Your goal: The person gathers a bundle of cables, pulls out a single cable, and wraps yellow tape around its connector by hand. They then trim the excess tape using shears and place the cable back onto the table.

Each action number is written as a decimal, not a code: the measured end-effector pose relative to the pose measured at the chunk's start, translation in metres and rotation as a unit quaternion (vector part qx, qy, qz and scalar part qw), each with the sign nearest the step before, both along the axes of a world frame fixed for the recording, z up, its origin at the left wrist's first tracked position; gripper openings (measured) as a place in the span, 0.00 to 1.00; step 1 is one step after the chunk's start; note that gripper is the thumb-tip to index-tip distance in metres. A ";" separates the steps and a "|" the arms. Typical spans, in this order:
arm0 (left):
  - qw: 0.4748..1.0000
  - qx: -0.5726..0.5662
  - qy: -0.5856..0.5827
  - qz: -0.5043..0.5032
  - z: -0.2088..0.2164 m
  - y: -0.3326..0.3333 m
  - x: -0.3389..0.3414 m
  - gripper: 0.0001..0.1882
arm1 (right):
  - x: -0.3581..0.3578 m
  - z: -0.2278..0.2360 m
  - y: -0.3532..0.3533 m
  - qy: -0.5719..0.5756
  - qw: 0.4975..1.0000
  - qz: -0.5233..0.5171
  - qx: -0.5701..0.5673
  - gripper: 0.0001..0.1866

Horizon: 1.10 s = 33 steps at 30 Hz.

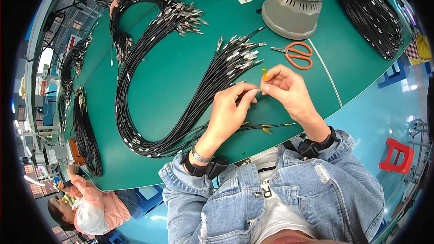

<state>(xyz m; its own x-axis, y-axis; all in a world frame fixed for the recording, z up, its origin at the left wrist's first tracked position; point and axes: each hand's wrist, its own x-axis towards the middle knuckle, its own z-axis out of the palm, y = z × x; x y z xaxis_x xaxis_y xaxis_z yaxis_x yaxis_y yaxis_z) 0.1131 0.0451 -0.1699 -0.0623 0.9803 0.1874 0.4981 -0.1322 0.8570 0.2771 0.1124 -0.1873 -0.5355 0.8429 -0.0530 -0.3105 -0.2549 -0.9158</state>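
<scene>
My left hand (229,110) is closed in a pinch on the small metal tip of a black cable, most of which my fingers hide. My right hand (291,91) meets it fingertip to fingertip, closed on a small piece of yellow-green tape (264,70) that sticks up above the thumb and forefinger. Under my hands, several thin cable ends with yellow bands (266,129) lie near the table edge. A thick bundle of black cables (192,110) curves left of my hands, its metal connectors (242,56) fanned out just beyond them.
Orange-handled scissors (298,56) lie beyond my right hand, before a grey round machine (291,11). More black cable bundles (370,16) rest on the green table (176,68). One person's hand (114,7) touches cables at far left; another person (101,205) sits lower left. A red stool (395,156) stands right.
</scene>
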 end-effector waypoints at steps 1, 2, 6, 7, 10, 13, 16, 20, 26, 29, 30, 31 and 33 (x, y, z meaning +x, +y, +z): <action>0.999 -0.040 -0.036 -0.001 0.001 0.002 0.001 0.07 | 0.001 0.001 0.000 0.001 1.000 0.000 0.001 0.09; 0.994 -0.081 -0.072 -0.003 0.001 0.004 0.003 0.07 | 0.002 0.003 -0.001 0.000 1.000 -0.003 0.003 0.09; 0.996 0.060 -0.030 0.063 -0.004 0.005 0.011 0.07 | 0.007 0.009 -0.006 -0.018 0.998 -0.059 0.022 0.06; 0.996 0.060 -0.030 0.061 -0.004 0.006 0.012 0.07 | 0.006 0.010 -0.007 -0.018 0.999 -0.040 0.018 0.05; 0.990 0.111 0.046 0.080 -0.001 0.010 0.013 0.08 | 0.002 0.011 -0.008 -0.016 1.000 -0.001 0.006 0.04; 0.986 0.129 0.057 0.085 -0.002 0.014 0.016 0.09 | -0.003 0.010 -0.006 -0.037 0.999 0.010 0.011 0.05; 0.983 0.143 0.068 0.089 -0.002 0.016 0.018 0.09 | -0.006 0.005 -0.004 -0.041 0.998 -0.009 0.040 0.06; 0.981 0.150 0.081 0.091 -0.002 0.016 0.019 0.08 | -0.008 0.002 -0.003 -0.049 0.997 -0.028 0.059 0.06; 0.979 0.152 0.096 0.092 -0.003 0.016 0.020 0.08 | -0.006 0.000 -0.001 -0.062 0.995 -0.034 0.067 0.06; 0.977 0.166 0.100 0.087 -0.004 0.017 0.020 0.08 | -0.002 0.004 0.000 -0.071 0.996 -0.001 0.050 0.04; 0.976 0.173 0.102 0.085 -0.004 0.018 0.020 0.09 | -0.002 0.005 0.000 -0.071 0.996 -0.002 0.050 0.04; 0.976 0.174 0.102 0.084 -0.004 0.018 0.020 0.09 | -0.002 0.005 0.001 -0.074 0.996 -0.001 0.052 0.04; 0.975 0.176 0.106 0.081 -0.004 0.018 0.020 0.09 | -0.001 0.006 0.001 -0.081 0.995 0.001 0.055 0.04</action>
